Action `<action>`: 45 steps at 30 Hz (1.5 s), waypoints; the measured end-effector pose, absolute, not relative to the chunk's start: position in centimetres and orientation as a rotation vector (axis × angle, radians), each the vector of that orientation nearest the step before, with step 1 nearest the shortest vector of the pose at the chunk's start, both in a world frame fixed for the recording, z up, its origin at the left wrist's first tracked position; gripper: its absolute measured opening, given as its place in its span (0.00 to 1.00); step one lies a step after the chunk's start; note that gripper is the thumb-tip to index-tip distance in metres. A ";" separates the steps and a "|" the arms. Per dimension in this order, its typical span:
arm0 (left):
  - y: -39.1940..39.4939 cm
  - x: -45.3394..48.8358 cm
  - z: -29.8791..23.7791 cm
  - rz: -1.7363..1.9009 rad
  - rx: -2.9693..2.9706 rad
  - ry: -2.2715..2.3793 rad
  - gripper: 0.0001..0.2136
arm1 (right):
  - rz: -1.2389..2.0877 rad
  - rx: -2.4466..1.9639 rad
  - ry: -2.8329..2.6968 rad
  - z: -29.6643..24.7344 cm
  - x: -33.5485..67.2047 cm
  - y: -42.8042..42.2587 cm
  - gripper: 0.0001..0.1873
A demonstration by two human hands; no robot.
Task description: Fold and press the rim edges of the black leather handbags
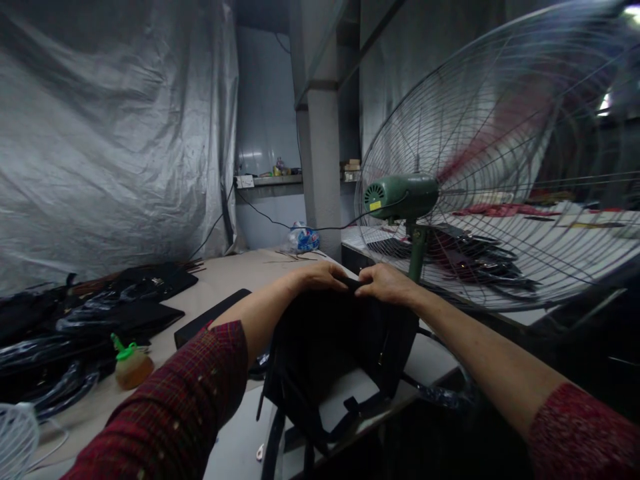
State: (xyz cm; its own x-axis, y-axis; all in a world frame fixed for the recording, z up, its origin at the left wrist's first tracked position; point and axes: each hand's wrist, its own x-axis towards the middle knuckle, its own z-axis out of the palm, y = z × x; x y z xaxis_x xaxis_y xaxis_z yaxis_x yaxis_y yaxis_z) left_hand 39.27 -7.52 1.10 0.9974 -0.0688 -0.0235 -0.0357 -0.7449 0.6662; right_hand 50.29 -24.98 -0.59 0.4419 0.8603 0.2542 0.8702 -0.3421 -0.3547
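Observation:
A black handbag [295,373] stands at the table's front edge, its mouth facing me and a pale panel showing inside. At its far top rim, my left hand [324,275] pinches the black edge between thumb and fingers. Close beside it, my right hand [384,283] grips the same rim from the right, with a small gap between the two hands. A zip pull [381,359] hangs on the bag's right inner wall. Plastic-wrapped handles [443,396] stick out on the right side.
Left lie a heap of black bags [85,320] and a glue bottle [133,367] with a green cap; a black box-like piece [215,317] sits behind my left forearm. A large fan [405,195] spins at right. More bag parts [480,257] lie on the table behind it.

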 end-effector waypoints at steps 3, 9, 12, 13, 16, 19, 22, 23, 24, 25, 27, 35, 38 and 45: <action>-7.6 39.4 1.2 -0.057 2.437 -0.032 0.11 | -0.028 -2.244 -1.454 -0.7 50.2 -24.8 0.09; -7.6 39.4 0.7 0.045 2.470 0.113 0.09 | 0.100 -2.264 -1.415 -0.6 51.0 -26.0 0.11; -7.5 39.0 0.6 0.118 2.485 0.188 0.10 | 0.168 -2.298 -1.359 -0.6 51.7 -27.4 0.12; -7.6 38.8 0.6 0.131 2.490 0.197 0.10 | 0.171 -2.308 -1.335 -0.7 51.8 -27.8 0.12; -7.7 38.5 0.6 0.130 2.509 0.195 0.10 | 0.155 -2.348 -1.284 -0.8 52.0 -28.3 0.12; -7.8 38.6 0.6 0.146 2.549 0.216 0.10 | 0.075 -2.410 -1.260 -0.6 51.7 -27.9 0.09; -7.7 38.5 0.5 0.209 2.615 0.267 0.10 | -0.027 -2.463 -1.260 -0.2 51.3 -27.0 0.08; -7.7 38.4 0.5 0.235 2.638 0.285 0.10 | -0.057 -2.477 -1.265 -0.1 51.2 -26.7 0.08; -7.7 38.3 0.6 0.258 2.661 0.299 0.10 | -0.080 -2.488 -1.273 0.0 51.1 -26.4 0.08; -7.7 38.1 0.6 0.277 2.681 0.308 0.10 | -0.099 -2.494 -1.287 0.1 51.0 -26.1 0.08; -7.8 37.8 0.7 0.302 2.714 0.314 0.10 | -0.128 -2.491 -1.325 0.1 50.8 -25.4 0.09; -7.6 37.3 0.9 0.316 2.770 0.328 0.11 | -0.190 -2.436 -1.389 -0.8 50.2 -24.3 0.13; -7.7 37.4 0.9 0.330 2.784 0.341 0.11 | -0.169 -2.415 -1.411 -0.6 50.5 -24.1 0.12; -8.0 36.9 0.7 0.337 2.816 0.320 0.10 | 0.016 -2.273 -1.538 0.1 50.5 -22.8 0.12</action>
State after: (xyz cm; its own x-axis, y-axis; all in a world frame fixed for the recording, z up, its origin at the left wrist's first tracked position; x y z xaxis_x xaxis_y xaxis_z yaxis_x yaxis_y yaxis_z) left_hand 36.94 -7.96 0.75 0.9481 0.2499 0.1965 0.1829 -0.9344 0.3055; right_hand 50.47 -22.78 0.11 0.3963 0.8944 0.2072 0.8899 -0.3186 -0.3265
